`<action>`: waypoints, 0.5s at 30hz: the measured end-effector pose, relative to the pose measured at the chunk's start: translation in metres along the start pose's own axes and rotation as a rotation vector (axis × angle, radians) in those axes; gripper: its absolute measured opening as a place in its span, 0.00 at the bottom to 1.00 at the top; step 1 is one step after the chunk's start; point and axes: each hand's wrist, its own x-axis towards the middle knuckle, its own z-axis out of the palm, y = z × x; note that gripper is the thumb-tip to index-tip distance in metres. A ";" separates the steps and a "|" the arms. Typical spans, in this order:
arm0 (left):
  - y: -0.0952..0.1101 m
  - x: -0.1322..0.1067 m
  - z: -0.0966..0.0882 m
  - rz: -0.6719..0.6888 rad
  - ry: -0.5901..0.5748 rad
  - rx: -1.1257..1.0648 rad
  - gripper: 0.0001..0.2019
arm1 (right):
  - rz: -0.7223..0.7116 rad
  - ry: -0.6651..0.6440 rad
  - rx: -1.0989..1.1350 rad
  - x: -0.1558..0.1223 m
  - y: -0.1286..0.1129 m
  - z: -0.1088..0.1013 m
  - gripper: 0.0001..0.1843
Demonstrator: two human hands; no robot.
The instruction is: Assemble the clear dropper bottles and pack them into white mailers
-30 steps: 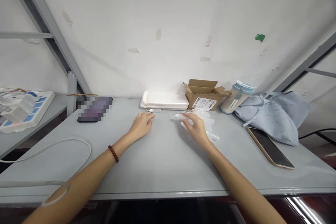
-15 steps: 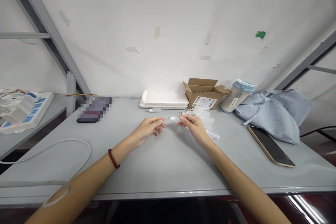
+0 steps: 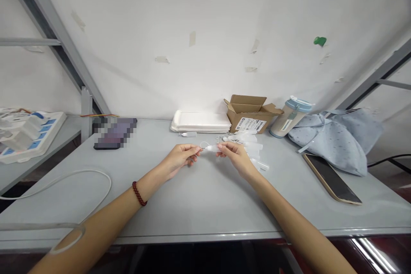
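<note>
My left hand [image 3: 180, 157] and my right hand [image 3: 233, 155] meet above the middle of the grey table [image 3: 199, 197]. Between their pinched fingertips I hold a small clear plastic piece [image 3: 210, 148] with a thin loop at its left end. The left fingers pinch the loop end, the right fingers the tube end. A pile of similar clear plastic pieces [image 3: 253, 150] lies just behind and right of my right hand. One more small white piece [image 3: 188, 134] lies alone near the back.
At the back stand a stack of white trays [image 3: 201, 122], an open cardboard box [image 3: 250, 116] and a lidded cup [image 3: 290, 117]. A blue cloth [image 3: 337, 140] and a phone [image 3: 331, 178] lie right. A dark tablet [image 3: 114, 133], a clear hose [image 3: 58, 188] and a power strip [image 3: 30, 132] are left.
My left hand lifted off the table and came to meet the right. My right hand took a clear piece from the pile, and both hands now pinch it between them.
</note>
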 end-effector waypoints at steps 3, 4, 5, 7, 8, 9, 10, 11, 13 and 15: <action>-0.002 0.001 -0.001 0.000 -0.009 -0.012 0.15 | 0.002 -0.012 -0.001 0.000 0.000 0.000 0.19; -0.002 0.001 -0.001 0.000 -0.012 -0.013 0.15 | 0.004 -0.011 -0.002 0.000 0.000 0.000 0.19; -0.002 0.001 -0.001 -0.001 -0.015 -0.015 0.15 | 0.008 -0.010 -0.002 0.000 0.000 0.000 0.19; -0.002 0.001 -0.001 -0.004 -0.016 -0.019 0.15 | 0.008 -0.008 -0.003 0.000 0.000 0.000 0.19; -0.002 0.001 -0.001 -0.007 -0.014 -0.019 0.15 | 0.007 -0.009 -0.005 -0.001 0.000 0.000 0.19; -0.002 0.000 -0.001 -0.008 -0.012 -0.017 0.15 | 0.005 -0.010 -0.007 -0.001 0.000 0.000 0.19; -0.001 0.000 0.000 -0.009 -0.010 -0.014 0.15 | 0.004 -0.012 -0.009 -0.001 0.000 0.000 0.19; -0.001 0.000 0.000 -0.008 -0.007 -0.010 0.15 | 0.005 -0.012 -0.009 -0.001 -0.001 0.000 0.19; 0.000 -0.001 0.000 -0.009 -0.004 -0.011 0.16 | 0.010 -0.012 -0.005 -0.001 -0.001 0.000 0.19; 0.000 -0.001 0.000 -0.010 -0.004 -0.021 0.16 | 0.015 -0.011 0.002 -0.001 -0.001 0.000 0.19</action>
